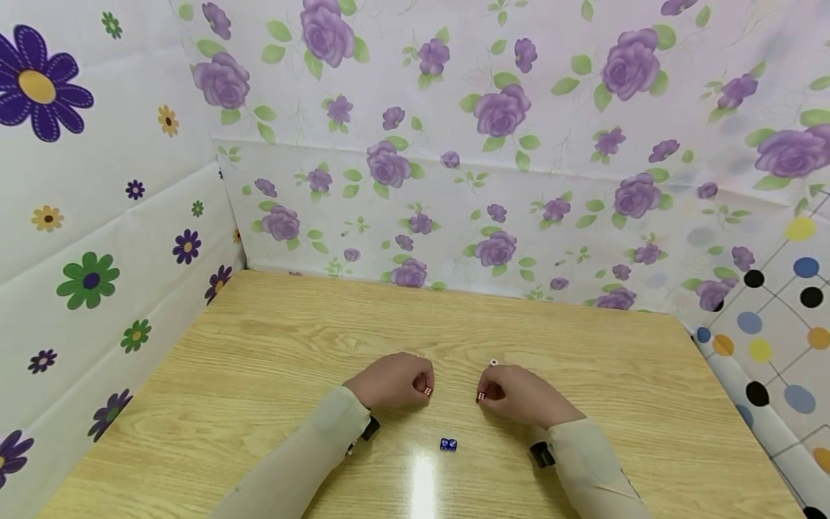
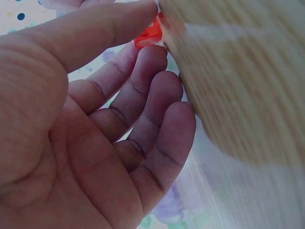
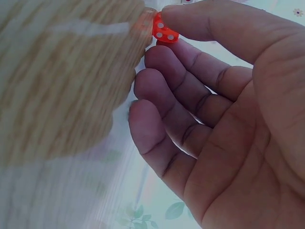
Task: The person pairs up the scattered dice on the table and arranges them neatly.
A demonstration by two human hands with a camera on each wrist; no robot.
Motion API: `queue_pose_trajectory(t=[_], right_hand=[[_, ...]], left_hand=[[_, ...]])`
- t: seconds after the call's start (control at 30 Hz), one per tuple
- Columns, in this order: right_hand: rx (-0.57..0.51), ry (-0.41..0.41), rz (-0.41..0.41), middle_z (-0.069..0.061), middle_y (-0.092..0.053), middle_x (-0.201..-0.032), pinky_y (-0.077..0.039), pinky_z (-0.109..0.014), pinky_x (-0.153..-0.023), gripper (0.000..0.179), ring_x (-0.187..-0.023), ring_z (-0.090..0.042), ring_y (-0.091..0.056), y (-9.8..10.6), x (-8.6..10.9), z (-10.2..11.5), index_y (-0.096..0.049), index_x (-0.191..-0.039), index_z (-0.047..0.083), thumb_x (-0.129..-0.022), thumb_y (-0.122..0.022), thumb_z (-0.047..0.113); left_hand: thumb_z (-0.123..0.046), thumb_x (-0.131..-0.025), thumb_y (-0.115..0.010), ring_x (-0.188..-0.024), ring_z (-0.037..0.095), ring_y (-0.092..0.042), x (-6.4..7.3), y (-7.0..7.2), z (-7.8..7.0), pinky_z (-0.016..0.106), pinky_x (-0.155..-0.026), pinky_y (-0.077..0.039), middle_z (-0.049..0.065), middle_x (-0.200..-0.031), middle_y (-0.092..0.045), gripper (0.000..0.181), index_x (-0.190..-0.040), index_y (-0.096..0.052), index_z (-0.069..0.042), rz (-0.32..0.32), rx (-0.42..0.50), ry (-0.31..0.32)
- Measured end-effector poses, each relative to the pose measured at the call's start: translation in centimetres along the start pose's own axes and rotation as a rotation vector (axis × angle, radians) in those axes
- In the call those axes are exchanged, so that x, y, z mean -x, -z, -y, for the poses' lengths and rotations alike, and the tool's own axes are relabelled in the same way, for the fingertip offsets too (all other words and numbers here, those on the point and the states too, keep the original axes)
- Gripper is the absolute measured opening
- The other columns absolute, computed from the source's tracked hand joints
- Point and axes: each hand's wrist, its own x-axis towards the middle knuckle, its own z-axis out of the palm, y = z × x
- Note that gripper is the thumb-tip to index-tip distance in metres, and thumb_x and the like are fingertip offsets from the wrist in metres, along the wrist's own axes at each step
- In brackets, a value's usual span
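Note:
My left hand (image 1: 395, 382) pinches a red die (image 1: 428, 391) between thumb and fingertip, low over the wooden table. In the left wrist view that die (image 2: 150, 34) shows as bright red under the thumb, the other fingers curving loosely beside it. Across a short gap, my right hand (image 1: 521, 395) pinches a second red die (image 1: 480, 397). White pips show on this die (image 3: 166, 31) in the right wrist view, close to the tabletop. Nearer the body, two blue dice (image 1: 448, 444) sit side by side. A white die (image 1: 493, 362) lies just beyond the right hand, partly hidden by it.
The wooden table (image 1: 292, 324) reaches back to a wall sheet with purple roses (image 1: 389, 164). Daisy-patterned sheeting (image 1: 91, 281) rises at the left, and a dotted sheet (image 1: 778, 346) borders the right edge. Dark bands circle both wrists.

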Motion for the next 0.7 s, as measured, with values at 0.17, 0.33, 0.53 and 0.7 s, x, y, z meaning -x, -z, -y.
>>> queue_pose_trajectory(t=[0.17,0.33,0.53,0.7], right_hand=[[0.003,-0.018,0.003,0.015,-0.056,-0.075,-0.044,-0.024,-0.062,0.008,-0.066,-0.002,-0.05,0.15,0.13,-0.14,-0.063,-0.087,0.023,-0.085,-0.071,0.021],[0.001,-0.025,0.004,0.015,-0.055,-0.073,-0.044,-0.024,-0.062,0.008,-0.065,-0.003,-0.05,0.22,0.17,-0.19,-0.063,-0.085,0.023,-0.085,-0.071,0.021],[-0.003,-0.02,0.009,0.015,-0.056,-0.074,-0.044,-0.023,-0.062,0.008,-0.066,-0.002,-0.05,0.26,0.17,0.06,-0.063,-0.085,0.023,-0.085,-0.071,0.021],[-0.006,-0.019,0.013,0.015,-0.056,-0.074,-0.044,-0.023,-0.062,0.008,-0.065,-0.002,-0.05,0.2,0.18,0.29,-0.063,-0.085,0.022,-0.085,-0.071,0.02]], left_hand=[[-0.013,-0.085,-0.066,-0.063,0.007,-0.049,0.28,0.34,0.14,0.024,-0.063,-0.043,-0.011,-0.073,-0.058,0.01,-0.088,-0.064,-0.022,0.002,0.023,0.013],[-0.011,-0.085,-0.064,-0.065,0.007,-0.05,0.49,0.57,0.21,0.025,-0.065,-0.045,-0.011,-0.076,-0.059,0.012,-0.09,-0.064,-0.022,0.011,0.04,0.025],[-0.011,-0.086,-0.063,-0.064,0.007,-0.05,0.48,0.58,0.24,0.025,-0.063,-0.045,-0.011,-0.077,-0.06,0.01,-0.089,-0.065,-0.021,0.014,0.043,0.011],[-0.015,-0.086,-0.066,-0.064,0.006,-0.051,0.43,0.48,0.2,0.024,-0.064,-0.045,-0.013,-0.076,-0.06,0.007,-0.088,-0.065,-0.021,0.01,0.029,0.005]])
